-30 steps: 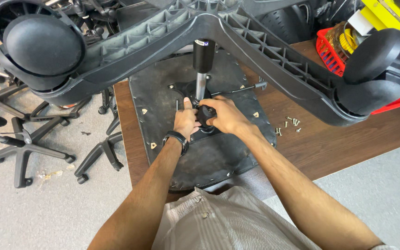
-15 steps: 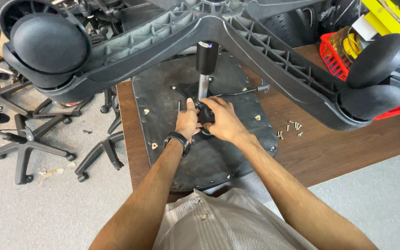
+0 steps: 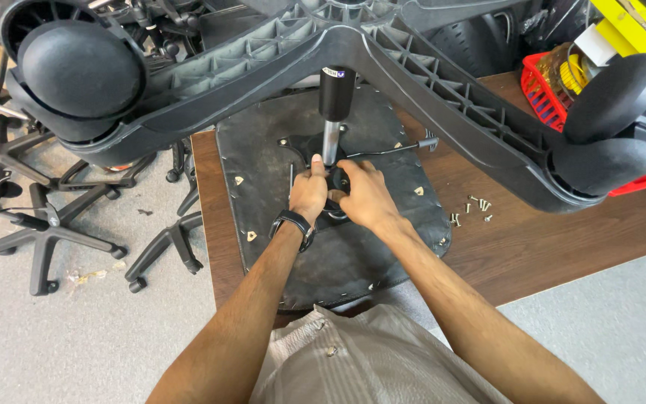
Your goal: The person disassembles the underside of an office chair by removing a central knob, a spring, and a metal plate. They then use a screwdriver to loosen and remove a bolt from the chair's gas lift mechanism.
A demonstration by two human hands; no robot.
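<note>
An office chair lies upside down on a brown table [image 3: 532,247]. Its black seat underside [image 3: 353,254] faces up, and the gas cylinder [image 3: 334,105] rises from the seat mechanism [image 3: 338,196] to the grey star base [image 3: 263,60] with black castors. My left hand [image 3: 308,193], a black watch on its wrist, grips the mechanism at the foot of the cylinder, thumb up along the shaft. From the right side, my right hand [image 3: 364,196] clasps the same mechanism. A thin lever [image 3: 398,150] sticks out to the right.
Several loose screws [image 3: 472,209] lie on the table right of the seat. A red basket [image 3: 555,82] with yellow items stands at the back right. Spare black chair bases [image 3: 46,224] lie on the grey floor to the left.
Both hands stay on the mechanism with only slight shifts of the fingers. The view has tilted a little.
</note>
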